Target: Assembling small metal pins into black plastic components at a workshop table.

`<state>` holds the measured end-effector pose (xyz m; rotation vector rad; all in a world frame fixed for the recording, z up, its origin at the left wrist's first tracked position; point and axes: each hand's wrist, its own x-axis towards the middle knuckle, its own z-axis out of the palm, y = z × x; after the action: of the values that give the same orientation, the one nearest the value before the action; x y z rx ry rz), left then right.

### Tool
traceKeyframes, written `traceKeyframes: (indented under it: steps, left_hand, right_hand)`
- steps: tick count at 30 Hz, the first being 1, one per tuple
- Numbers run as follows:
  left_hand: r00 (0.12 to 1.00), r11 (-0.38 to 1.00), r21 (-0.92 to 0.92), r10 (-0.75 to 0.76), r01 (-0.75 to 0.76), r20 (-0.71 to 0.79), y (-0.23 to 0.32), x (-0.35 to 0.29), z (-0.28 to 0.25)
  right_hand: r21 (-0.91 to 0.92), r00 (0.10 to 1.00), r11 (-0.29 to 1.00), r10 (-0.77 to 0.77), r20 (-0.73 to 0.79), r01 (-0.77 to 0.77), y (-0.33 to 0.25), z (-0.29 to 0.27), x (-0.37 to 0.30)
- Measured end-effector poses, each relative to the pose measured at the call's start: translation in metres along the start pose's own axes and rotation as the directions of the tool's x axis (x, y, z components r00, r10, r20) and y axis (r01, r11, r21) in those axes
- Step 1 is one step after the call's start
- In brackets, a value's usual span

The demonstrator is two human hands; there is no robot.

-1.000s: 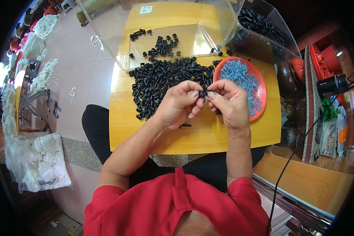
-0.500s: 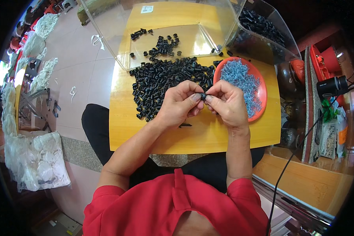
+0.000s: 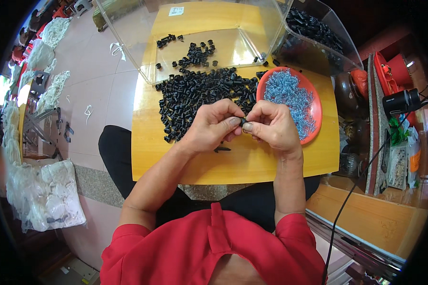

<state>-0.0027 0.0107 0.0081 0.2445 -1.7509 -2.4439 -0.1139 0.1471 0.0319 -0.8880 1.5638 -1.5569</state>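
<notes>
Both hands meet over the front half of the yellow table, fingertips pinched together. Between them is a small black plastic part (image 3: 243,121), mostly covered by the fingers. My left hand (image 3: 215,124) grips its left side with thumb and forefinger, and my right hand (image 3: 270,124) closes on it from the right. Just beyond the hands spreads a heap of small black plastic pieces (image 3: 185,99). A red plate (image 3: 319,107) full of tiny silvery-blue metal pieces, which look like small springs (image 3: 287,92), lies right of the heap. One slim dark piece (image 3: 222,149) rests below my left hand.
A clear plastic bin (image 3: 150,76) on its side holds some black pieces at the table's far end. Another clear bin (image 3: 352,59) with longer black parts stands far right. The yellow table (image 3: 176,171) ends near my lap. A black cable (image 3: 349,194) hangs at right.
Both hands keep hold of the black part. The fingers have shifted slightly around it, with the right thumb a little lower. Little else differs beyond a small shift of the view.
</notes>
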Motion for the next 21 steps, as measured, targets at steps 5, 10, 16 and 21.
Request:
traceKeyframes:
  steps: [5,10,16,21]
  left_hand:
    - [0.999,0.994,-0.103,0.043,-0.043,0.002,-0.004,0.004,-0.003]
    - [0.993,0.959,-0.280,0.011,-0.043,-0.114,-0.007,0.008,0.002]
    - [0.992,0.946,-0.322,-0.012,-0.029,-0.125,-0.007,0.006,0.002]
    - [0.991,0.992,-0.120,0.023,-0.039,-0.129,-0.006,0.005,0.003]
  right_hand:
    - [0.135,0.997,0.991,0.009,-0.073,0.001,-0.001,0.007,0.003]
    - [0.163,0.992,0.985,-0.030,-0.124,0.050,0.003,0.007,0.006]
    - [0.114,0.989,0.993,0.016,-0.147,0.001,0.002,0.006,0.005]
    - [0.105,0.981,0.993,0.072,-0.178,-0.054,0.001,0.009,0.008]
